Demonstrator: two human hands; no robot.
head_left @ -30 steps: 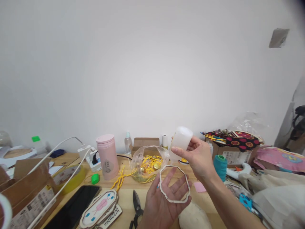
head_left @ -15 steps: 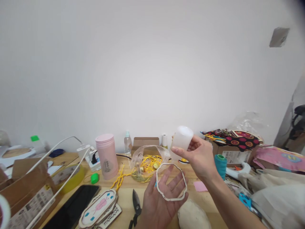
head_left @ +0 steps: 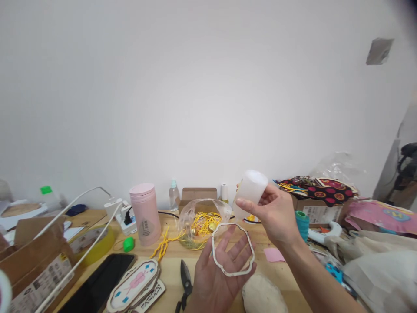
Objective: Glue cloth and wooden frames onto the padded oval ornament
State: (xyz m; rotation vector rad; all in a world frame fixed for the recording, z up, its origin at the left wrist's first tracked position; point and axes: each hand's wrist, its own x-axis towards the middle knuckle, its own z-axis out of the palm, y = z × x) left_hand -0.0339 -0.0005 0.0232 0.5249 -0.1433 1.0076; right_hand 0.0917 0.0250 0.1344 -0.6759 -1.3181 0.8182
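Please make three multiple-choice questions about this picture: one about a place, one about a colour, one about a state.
1. Where does the scalloped wooden frame lie?
A. on the left hand's open palm
B. inside the plastic bag
C. on the phone

2. What colour is the tumbler by the wall?
A. teal
B. pink
C. yellow

3. How is the white bottle held?
A. flat on the table
B. raised, in the right hand
C. standing in a box

Answers: A, the left hand is open under it; B, body and lid are pink; B, the fingers wrap around it above the table.
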